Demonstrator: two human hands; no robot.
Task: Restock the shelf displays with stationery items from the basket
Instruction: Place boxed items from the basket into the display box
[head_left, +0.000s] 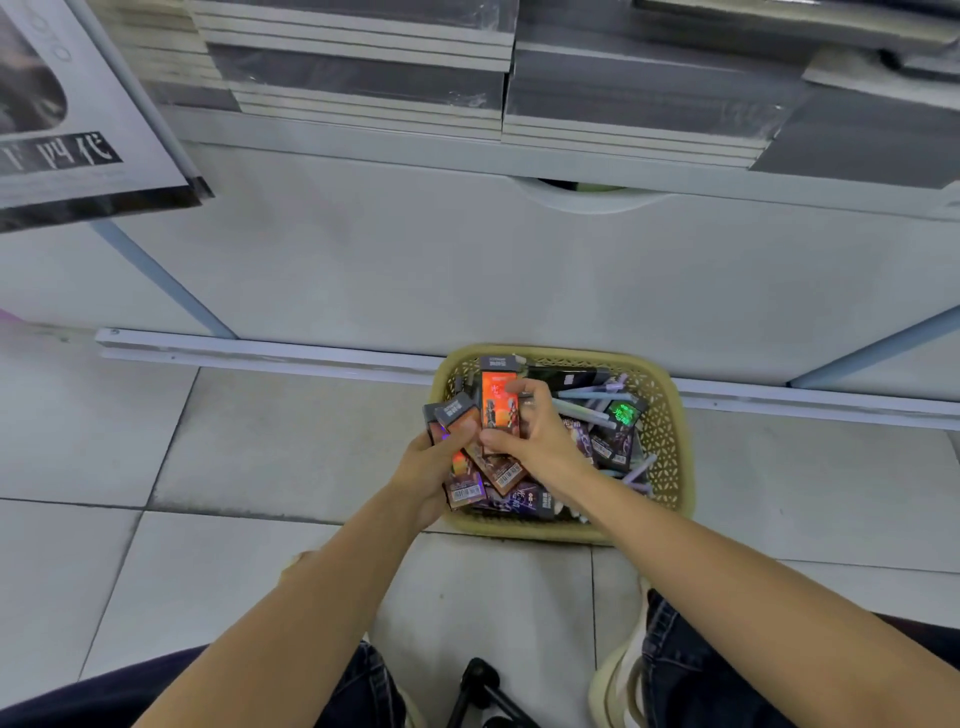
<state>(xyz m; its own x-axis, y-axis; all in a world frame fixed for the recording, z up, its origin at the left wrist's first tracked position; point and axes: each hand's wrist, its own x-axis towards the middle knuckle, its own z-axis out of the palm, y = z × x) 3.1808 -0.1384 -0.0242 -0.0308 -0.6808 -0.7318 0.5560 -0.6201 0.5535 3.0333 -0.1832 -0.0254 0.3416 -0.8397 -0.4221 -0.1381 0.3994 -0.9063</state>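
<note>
Over a yellow basket (670, 431) on the tiled floor, my left hand (431, 467) grips several dark packs (457, 415); my right hand (535, 431) pinches an orange pack (498, 400).

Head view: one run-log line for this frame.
stage: picking from basket | left hand: holds several packs | right hand: grips orange pack | basket: on floor, pens inside
</note>
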